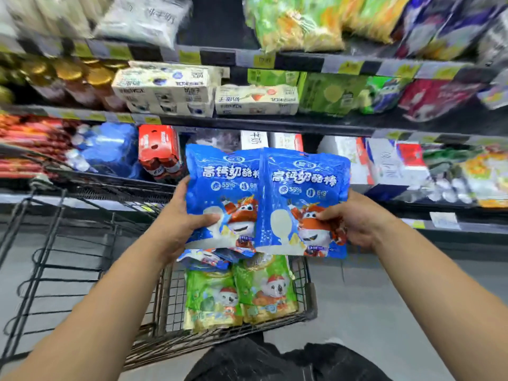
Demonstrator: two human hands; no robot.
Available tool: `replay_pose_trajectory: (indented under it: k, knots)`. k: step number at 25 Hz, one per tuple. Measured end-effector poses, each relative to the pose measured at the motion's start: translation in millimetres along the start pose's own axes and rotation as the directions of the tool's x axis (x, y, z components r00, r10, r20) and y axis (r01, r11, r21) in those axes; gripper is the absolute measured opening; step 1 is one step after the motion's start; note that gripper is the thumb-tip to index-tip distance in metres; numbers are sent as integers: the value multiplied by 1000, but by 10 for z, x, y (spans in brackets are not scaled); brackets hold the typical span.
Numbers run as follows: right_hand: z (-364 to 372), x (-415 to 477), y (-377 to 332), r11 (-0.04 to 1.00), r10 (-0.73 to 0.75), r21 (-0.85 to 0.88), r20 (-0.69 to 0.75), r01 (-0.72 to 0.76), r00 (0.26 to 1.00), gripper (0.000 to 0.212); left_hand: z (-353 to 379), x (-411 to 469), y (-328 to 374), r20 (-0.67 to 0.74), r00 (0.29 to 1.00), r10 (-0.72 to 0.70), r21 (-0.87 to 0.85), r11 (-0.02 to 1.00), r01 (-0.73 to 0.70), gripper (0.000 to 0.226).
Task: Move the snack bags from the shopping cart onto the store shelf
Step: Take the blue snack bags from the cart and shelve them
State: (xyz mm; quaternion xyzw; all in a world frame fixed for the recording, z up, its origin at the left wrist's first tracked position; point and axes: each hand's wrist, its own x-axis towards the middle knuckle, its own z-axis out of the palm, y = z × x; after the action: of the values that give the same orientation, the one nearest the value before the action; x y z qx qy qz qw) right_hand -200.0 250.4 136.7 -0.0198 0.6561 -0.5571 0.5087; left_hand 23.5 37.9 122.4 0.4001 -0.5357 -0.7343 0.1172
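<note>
Left hand (176, 225) and right hand (360, 224) each grip one of two blue snack bags (303, 188), fingers (328, 215) curled round the lower edges, above the shopping cart (311, 298); held so low, the slick bags could slip before reaching the shelf (275, 124)

Two bare hands: a left hand (176, 224) and a right hand (360, 224). Three blue snack bags: two upright side by side, the left blue bag (220, 188) and the right blue bag (305, 193), plus a third blue bag (203, 259) partly hidden below them. Two green snack bags: the left green bag (213, 301) and the right green bag (265, 290). One wire shopping cart (170, 303). Three rows of store shelf (275, 123). One red pack of bottles (159, 152). Gold-lidded jars (68, 70), too blurred to count.
</note>
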Motion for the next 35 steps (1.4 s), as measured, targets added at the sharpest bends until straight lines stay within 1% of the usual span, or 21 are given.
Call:
replay_pose_trajectory:
  k: [2, 5, 8, 11, 14, 17, 20, 23, 26, 28, 30, 35]
  knots:
    - [-189, -118, -24, 999, -14, 28, -5, 14, 1000, 40, 255, -75, 39, 3, 1000, 14, -4, 1000, -14, 82]
    - [-534, -316, -36, 992, -64, 99, -88, 73, 994, 28, 693, -168, 58, 25, 999, 29, 10, 1000, -29, 91]
    - [-1037, -519, -41, 983, -121, 116, -151, 139, 981, 29, 1201, -294, 72, 48, 997, 52, 50, 997, -54, 92]
    - [-1590, -755, -69, 975, -152, 134, -167, 176, 974, 25, 1716, -397, 89, 71, 995, 64, 66, 995, -69, 84]
    - [-2121, -988, -135, 965, -185, 150, -186, 214, 965, 24, 2238, -453, 79, 118, 988, 98, 69, 992, -107, 86]
    - [-2630, -1211, -207, 953, -220, 159, -226, 258, 949, 27, 2765, -479, 118, 135, 985, 110, 56, 991, -119, 83]
    - [-3015, -1378, -273, 942, -226, 183, -268, 280, 936, 25, 3154, -412, 166, 179, 977, 113, 39, 992, -122, 89]
    - [-3363, -1453, -346, 938, -205, 204, -321, 279, 925, 25, 3504, -287, 241, 227, 967, 112, 36, 992, -123, 87]
    - [-3647, -1406, -461, 933, -200, 217, -355, 289, 913, 30, 3779, -59, 315, 275, 957, 97, 28, 994, -109, 93]
    - [-3803, -1328, -561, 931, -200, 215, -375, 295, 905, 31, 3939, 109, 369, 291, 953, 86, 28, 995, -98, 92]
    - [-4003, -1189, -703, 930, -202, 210, -396, 303, 896, 27, 4144, 343, 437, 307, 948, 78, 23, 996, -89, 91]
    - [-4477, -724, -1096, 930, -199, 204, -424, 307, 884, 30, 4646, 991, 656, 320, 946, 43, 25, 998, -54, 93]
